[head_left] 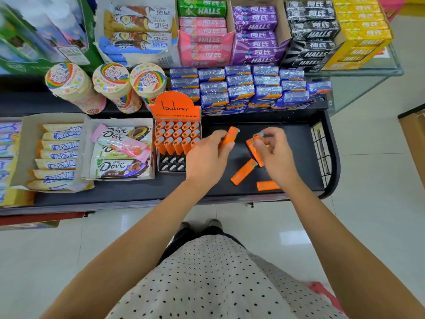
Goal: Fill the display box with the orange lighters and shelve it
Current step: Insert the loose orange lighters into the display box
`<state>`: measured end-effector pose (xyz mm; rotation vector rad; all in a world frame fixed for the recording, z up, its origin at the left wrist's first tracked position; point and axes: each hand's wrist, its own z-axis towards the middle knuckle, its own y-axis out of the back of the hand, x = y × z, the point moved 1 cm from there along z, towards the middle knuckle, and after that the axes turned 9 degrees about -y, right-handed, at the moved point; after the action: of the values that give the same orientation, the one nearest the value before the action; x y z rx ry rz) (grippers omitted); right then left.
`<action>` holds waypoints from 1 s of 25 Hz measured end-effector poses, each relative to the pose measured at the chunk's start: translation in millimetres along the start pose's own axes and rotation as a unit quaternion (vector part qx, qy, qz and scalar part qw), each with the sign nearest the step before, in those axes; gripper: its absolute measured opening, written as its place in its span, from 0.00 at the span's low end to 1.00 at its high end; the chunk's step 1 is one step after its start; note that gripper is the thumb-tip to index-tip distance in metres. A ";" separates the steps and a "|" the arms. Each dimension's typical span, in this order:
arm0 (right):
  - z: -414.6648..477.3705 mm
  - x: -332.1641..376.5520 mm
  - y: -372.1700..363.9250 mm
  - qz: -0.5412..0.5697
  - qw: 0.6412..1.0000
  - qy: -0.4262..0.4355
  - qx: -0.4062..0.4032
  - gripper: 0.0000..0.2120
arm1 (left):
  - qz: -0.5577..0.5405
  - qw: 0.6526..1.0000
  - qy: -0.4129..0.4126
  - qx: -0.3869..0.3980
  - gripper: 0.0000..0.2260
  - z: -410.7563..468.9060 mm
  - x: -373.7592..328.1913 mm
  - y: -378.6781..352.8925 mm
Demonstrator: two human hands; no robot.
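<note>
Overhead, head view, looking down at a black shelf (294,139):
Display box (177,143): orange, upright, three rows of lighters in, front slots bare.
Left hand (207,155): fingers closed round one orange lighter (231,137), just right of the box.
Right hand (273,153): fingertips pinching another lighter (255,151).
Loose lighters: one (243,172) between the hands, one (266,185) under the right wrist.

Dove bars (119,155), Halls boxes (257,33), rainbow tubs (110,86), perhaps sweets
</note>
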<state>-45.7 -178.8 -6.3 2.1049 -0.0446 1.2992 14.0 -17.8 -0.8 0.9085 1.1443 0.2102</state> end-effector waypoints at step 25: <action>-61.2 49.8 -153.7 -0.060 0.978 0.199 -0.022 0.12 | 0.143 0.976 -0.022 -0.161 0.10 -51.3 105.2 70.3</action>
<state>-14.5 -10.0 -26.5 1.7472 0.2200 1.6035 36.7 113.7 -29.3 0.7800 0.9021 0.5899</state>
